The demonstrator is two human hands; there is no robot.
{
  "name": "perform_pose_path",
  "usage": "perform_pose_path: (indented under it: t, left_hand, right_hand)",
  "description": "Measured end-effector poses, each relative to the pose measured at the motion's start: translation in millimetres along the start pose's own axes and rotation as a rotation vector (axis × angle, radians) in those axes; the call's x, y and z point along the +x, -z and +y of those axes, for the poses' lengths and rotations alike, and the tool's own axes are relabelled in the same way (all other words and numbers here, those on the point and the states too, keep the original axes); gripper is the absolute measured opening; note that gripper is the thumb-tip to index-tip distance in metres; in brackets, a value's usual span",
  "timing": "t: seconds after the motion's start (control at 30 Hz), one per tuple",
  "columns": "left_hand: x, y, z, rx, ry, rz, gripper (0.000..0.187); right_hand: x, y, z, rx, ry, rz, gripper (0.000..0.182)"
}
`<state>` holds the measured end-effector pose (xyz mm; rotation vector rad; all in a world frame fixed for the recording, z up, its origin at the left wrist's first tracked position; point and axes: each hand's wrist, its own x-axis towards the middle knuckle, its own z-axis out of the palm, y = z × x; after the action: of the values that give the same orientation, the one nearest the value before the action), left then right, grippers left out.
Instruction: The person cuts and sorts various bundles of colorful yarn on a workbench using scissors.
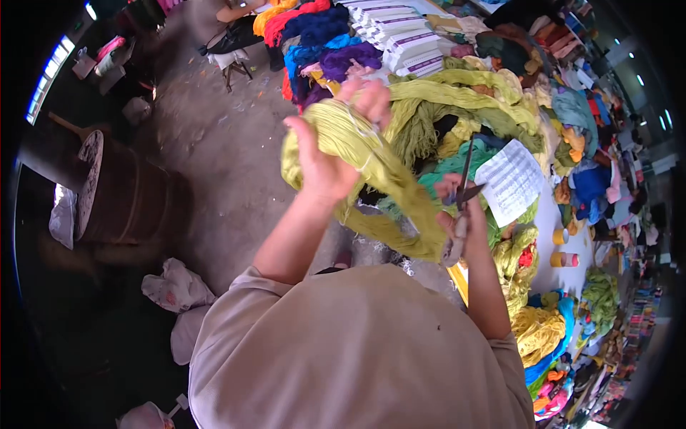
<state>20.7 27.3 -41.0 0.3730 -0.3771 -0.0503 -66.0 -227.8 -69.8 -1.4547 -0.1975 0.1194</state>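
Note:
A thick skein of yellow-green yarn (330, 132) hangs in a loop in front of me. My left hand (330, 168) carries its upper end, the strands lying across the palm between the raised thumb and the outstretched, blurred fingers. My right hand (457, 207) grips a pair of scissors (466, 193), blades parted and pointing away from me. The skein's lower end sags close to the scissor handles and overlaps the right hand's side in this view. Just beyond the blades lies a printed paper sheet (511, 182).
Coloured yarn heaps (321, 43) and a stack of white-and-purple packets (400, 39) cover the table's far part. Small yellow cups (561, 236) stand at right. A rusty drum (128, 189) and white plastic bags (177, 286) are on the left floor. Another person (236, 11) sits beyond.

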Motion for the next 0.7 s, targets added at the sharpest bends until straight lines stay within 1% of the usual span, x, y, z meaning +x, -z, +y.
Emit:
perform_pose_path:
  t: [0.03, 0.07, 0.1, 0.13, 0.17, 0.2, 0.23, 0.27, 0.3, 0.37, 0.4, 0.47, 0.6, 0.67, 0.7]
  left_hand:
    - [1.2, -7.6, -5.9, -0.106, 0.059, 0.021, 0.111]
    - [0.5, -11.5, -11.2, -0.214, 0.123, 0.046, 0.106]
    - [0.8, -7.8, -16.7, -0.331, 0.147, 0.08, 0.105]
    - [0.6, 0.8, -21.7, -0.33, 0.16, 0.08, 0.105]
    - [0.9, 9.9, -25.0, -0.457, 0.205, 0.072, 0.104]
    - [1.8, 16.2, -27.5, -0.583, 0.244, 0.062, 0.104]
    - [1.2, -0.1, -27.2, -0.264, 0.212, 0.26, 0.103]
    - [1.6, 1.3, -28.0, -0.265, 0.216, 0.259, 0.103]
    - [1.0, 4.4, -28.0, -0.249, 0.221, 0.262, 0.102]
    - [-0.3, 6.7, -27.5, -0.232, 0.224, 0.265, 0.102]
    - [-0.7, 6.3, -26.3, -0.222, 0.221, 0.275, 0.102]
    - [-2.2, 5.0, -24.1, -0.209, 0.216, 0.285, 0.101]
    - [-7.1, 4.2, -22.0, -0.209, 0.245, 0.24, 0.098]
    - [-11.0, 2.5, -23.4, -0.233, 0.294, 0.204, 0.096]
    - [-13.5, 1.2, -24.8, -0.188, 0.317, 0.211, 0.095]
  right_hand:
    - [-2.8, 3.4, 1.7, 0.206, -0.141, 0.02, 0.038]
    - [-5.3, -10.7, -13.5, 0.227, -0.232, 0.017, 0.032]
    - [-11.7, -27.0, -20.4, 0.136, -0.301, 0.017, 0.037]
    - [-15.1, -30.9, -21.3, 0.119, -0.496, -0.019, 0.036]
    - [-20.8, -36.4, -23.0, 0.079, -0.491, -0.104, 0.035]
    - [-21.0, -45.1, -30.5, 0.092, -0.597, -0.06, 0.034]
    - [-20.5, -51.4, -37.2, 0.104, -0.704, -0.018, 0.032]
    - [-20.2, -48.6, -30.4, 0.134, -0.747, -0.003, 0.029]
    - [-22.2, -47.4, -27.4, 0.136, -0.748, -0.001, 0.029]
    - [-25.0, -46.8, -22.7, -0.072, -0.573, -0.055, 0.027]
    - [-24.4, -46.0, -20.7, -0.072, -0.574, -0.057, 0.027]
    - [-22.1, -43.7, -17.5, 0.033, -0.638, -0.06, 0.025]
    - [-13.9, -49.1, -15.2, 0.069, -0.63, -0.084, 0.025]
    - [-10.2, -55.2, -15.1, -0.112, -0.437, -0.157, 0.023]
    - [-8.6, -59.1, -15.3, -0.113, -0.437, -0.159, 0.023]
